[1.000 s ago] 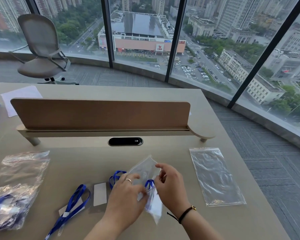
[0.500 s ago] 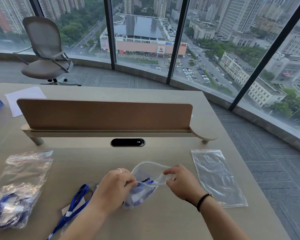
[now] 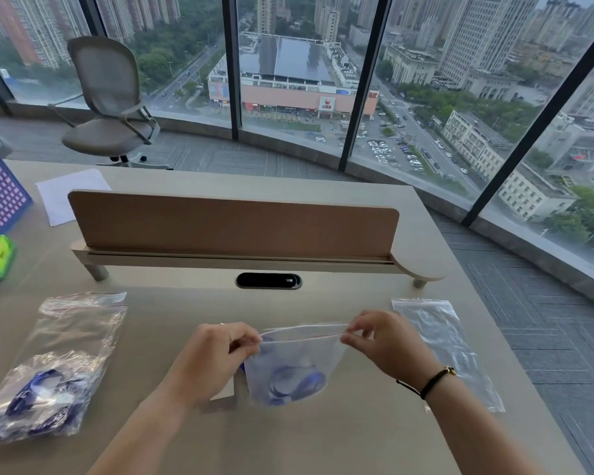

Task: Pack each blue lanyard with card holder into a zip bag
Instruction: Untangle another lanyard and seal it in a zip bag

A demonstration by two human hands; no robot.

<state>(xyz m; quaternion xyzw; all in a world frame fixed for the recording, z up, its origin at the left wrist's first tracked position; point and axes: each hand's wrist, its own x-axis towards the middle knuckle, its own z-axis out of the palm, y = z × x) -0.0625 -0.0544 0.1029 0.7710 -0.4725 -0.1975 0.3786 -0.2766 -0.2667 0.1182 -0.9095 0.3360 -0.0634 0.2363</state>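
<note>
Both hands, left hand (image 3: pixel 216 358) and right hand (image 3: pixel 388 344), pinch a clear plastic zip bag (image 3: pixel 294 365) holding a blue lanyard (image 3: pixel 288 382); uneven pressing could leave its seal gapped.

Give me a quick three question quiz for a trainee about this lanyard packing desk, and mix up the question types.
1. True or false: the zip bag held between the hands is empty.
2. Multiple choice: the empty zip bag lies A) left of the left hand, B) right of the right hand, C) behind the desk divider.
3. Short answer: what does the large bag at the desk's left hold?

Key:
1. False; a blue lanyard shows through it.
2. B.
3. Blue lanyards, more than one as far as the crumpled plastic shows.
</note>
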